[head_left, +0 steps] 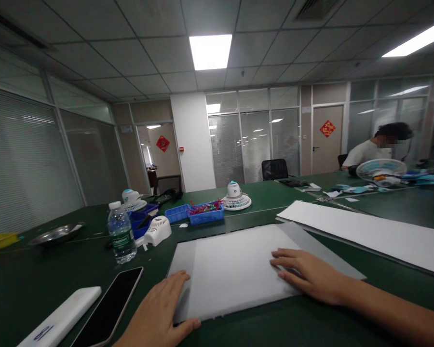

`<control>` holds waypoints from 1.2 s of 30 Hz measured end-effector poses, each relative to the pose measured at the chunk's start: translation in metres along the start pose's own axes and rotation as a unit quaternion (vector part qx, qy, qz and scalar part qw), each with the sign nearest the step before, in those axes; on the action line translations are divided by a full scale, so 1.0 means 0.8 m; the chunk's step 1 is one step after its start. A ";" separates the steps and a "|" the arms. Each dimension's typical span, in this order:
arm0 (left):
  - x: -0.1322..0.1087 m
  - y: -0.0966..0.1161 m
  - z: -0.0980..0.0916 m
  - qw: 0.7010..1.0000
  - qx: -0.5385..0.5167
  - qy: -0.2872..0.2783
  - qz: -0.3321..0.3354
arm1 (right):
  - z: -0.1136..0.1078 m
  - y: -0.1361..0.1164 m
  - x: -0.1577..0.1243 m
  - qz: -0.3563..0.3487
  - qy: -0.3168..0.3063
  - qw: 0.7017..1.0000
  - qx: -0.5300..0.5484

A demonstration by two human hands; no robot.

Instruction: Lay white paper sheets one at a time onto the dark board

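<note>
sheet (235, 270) — flat under both hands

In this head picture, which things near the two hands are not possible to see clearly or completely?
- Left hand: wrist cut off by the bottom edge; its palm hides the near left edge of the white sheet.
- Right hand: lies flat on the sheet and hides what is under it.
- Power bank: near end cut off; its print is too small to read.
- Phone: screen dark, lower end cut off.
- Bottle: label too small to read.
</note>
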State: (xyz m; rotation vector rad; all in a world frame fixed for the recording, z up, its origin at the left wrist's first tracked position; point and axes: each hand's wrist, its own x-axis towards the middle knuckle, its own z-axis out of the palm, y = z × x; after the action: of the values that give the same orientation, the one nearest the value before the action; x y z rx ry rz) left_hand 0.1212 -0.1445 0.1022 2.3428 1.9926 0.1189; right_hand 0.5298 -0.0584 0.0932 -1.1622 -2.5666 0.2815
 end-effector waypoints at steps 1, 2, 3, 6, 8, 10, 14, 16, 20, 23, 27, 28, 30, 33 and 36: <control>0.000 0.000 0.000 1.000 0.002 0.001 0.002 | 0.001 -0.005 0.000 -0.005 -0.004 1.000 0.012; 0.000 -0.001 0.000 1.000 0.003 0.004 0.005 | 0.001 -0.010 0.000 -0.011 -0.005 1.000 0.015; 0.000 -0.001 0.001 1.000 0.003 0.008 0.010 | 0.001 -0.013 0.000 -0.018 -0.005 1.000 0.010; 0.000 -0.003 0.004 0.999 0.005 0.021 0.025 | 0.000 -0.014 0.002 -0.027 0.007 0.999 -0.043; -0.001 -0.003 0.006 0.999 0.010 0.023 0.029 | -0.002 -0.011 0.003 -0.014 0.022 0.996 -0.080; -0.002 -0.004 0.007 0.999 0.014 0.025 0.029 | -0.003 -0.009 0.004 -0.001 0.035 0.995 -0.098; -0.002 -0.006 0.009 0.999 0.007 0.033 0.023 | -0.001 -0.010 0.003 -0.027 0.020 0.997 -0.064; 0.000 -0.007 0.010 0.999 0.000 0.037 0.021 | 0.001 -0.008 0.002 -0.045 -0.001 0.998 -0.042; 0.003 -0.007 0.012 0.999 -0.005 0.044 0.025 | 0.003 0.002 0.000 -0.062 -0.017 0.998 -0.025; 0.004 -0.008 0.014 0.998 -0.007 0.050 0.025 | 0.001 0.008 -0.001 -0.053 -0.014 0.998 -0.037; 0.004 -0.009 0.017 0.998 -0.012 0.051 0.023 | 0.001 0.007 -0.002 -0.049 -0.032 0.998 -0.036; 0.005 -0.009 0.017 0.998 -0.012 0.050 0.024 | 0.001 0.008 -0.001 -0.052 -0.034 0.997 -0.035; 0.006 -0.009 0.017 0.998 -0.010 0.052 0.026 | 0.001 0.020 0.002 -0.051 -0.026 0.997 -0.043; 0.007 -0.008 0.015 0.998 -0.007 0.049 0.026 | -0.006 0.066 0.008 -0.005 0.038 0.995 -0.095; 0.005 -0.007 0.013 0.998 -0.008 0.050 0.025 | -0.018 0.137 0.005 0.132 0.112 0.965 -0.196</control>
State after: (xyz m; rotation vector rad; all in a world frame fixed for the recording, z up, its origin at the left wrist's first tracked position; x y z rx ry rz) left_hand 0.1176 -0.1396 0.0915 2.4229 1.9679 0.2590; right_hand 0.6085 0.0171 0.0742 -1.5758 -2.3278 -0.3026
